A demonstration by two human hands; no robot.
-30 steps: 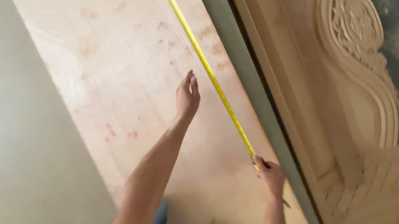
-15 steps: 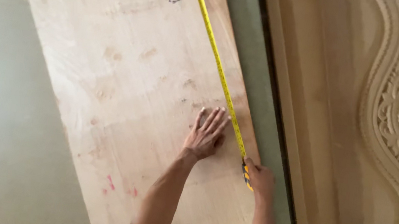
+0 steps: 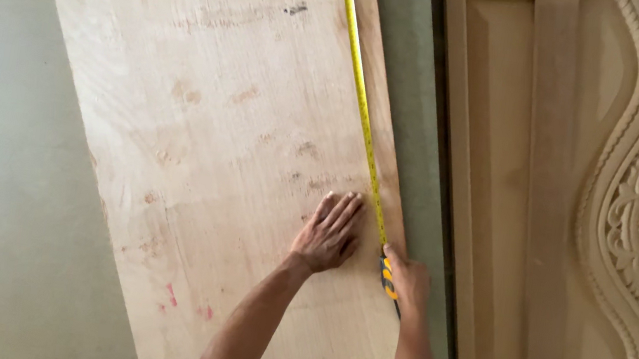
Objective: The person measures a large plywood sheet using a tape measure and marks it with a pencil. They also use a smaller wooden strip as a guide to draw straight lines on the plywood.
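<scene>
yellow tape measure [image 3: 363, 106] stretched along plywood sheet's [image 3: 210, 131] right edge, running far | right hand [image 3: 405, 282] closed on its case at near end | left hand [image 3: 327, 235] flat, fingers spread, on sheet beside tape | carved wooden panel [image 3: 581, 216] right

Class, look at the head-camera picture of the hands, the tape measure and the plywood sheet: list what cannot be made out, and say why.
- Tape measure markings: too small, head view.
- Tape's far end: cut off by the top edge.
- Tape case: mostly hidden under the right hand.
- Plywood sheet ends: cut off top and bottom.
- Whether the left hand presses or merely rests: unclear.
- Carved wooden panel: cut off top and bottom.
</scene>
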